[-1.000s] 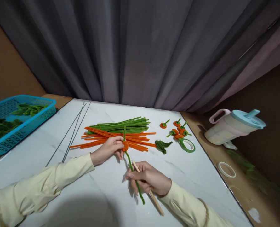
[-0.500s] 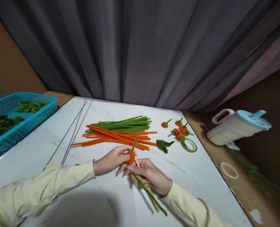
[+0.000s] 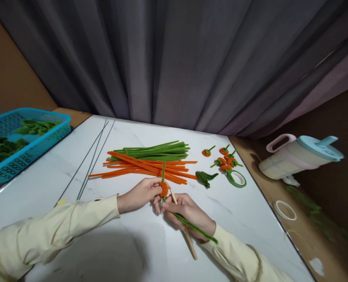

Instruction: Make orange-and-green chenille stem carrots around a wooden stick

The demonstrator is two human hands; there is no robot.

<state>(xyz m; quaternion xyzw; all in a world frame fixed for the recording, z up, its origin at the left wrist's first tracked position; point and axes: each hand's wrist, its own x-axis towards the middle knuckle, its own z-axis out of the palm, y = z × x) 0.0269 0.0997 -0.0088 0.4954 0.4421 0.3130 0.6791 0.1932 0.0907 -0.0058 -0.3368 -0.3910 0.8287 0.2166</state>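
My left hand (image 3: 146, 194) pinches a small round orange pipe-cleaner piece (image 3: 163, 189), ribbed like a pumpkin. A green pipe cleaner (image 3: 195, 227) runs through it; one end stands up above the piece, while the long end trails down to the right. My right hand (image 3: 188, 213) is closed around a thin wooden stick (image 3: 191, 246) and grips the green pipe cleaner just below the orange piece. Beyond my hands lie orange pipe cleaners (image 3: 144, 168) and a bundle of green pipe cleaners (image 3: 153, 152). Folded green leaf pieces (image 3: 204, 179) rest to the right.
Several finished orange pieces with green stems (image 3: 226, 158) lie at the back right beside a green tape roll (image 3: 237, 179). Dark wires (image 3: 88, 160) lie at left, near a blue basket (image 3: 53, 135) holding green pieces. A lidded cup (image 3: 300, 158) and white ring (image 3: 284, 210) are at right.
The green pipe cleaner's long end has swung up and to the right, and its upper end now points straighter up. Both hands keep their hold; the view has shifted slightly.
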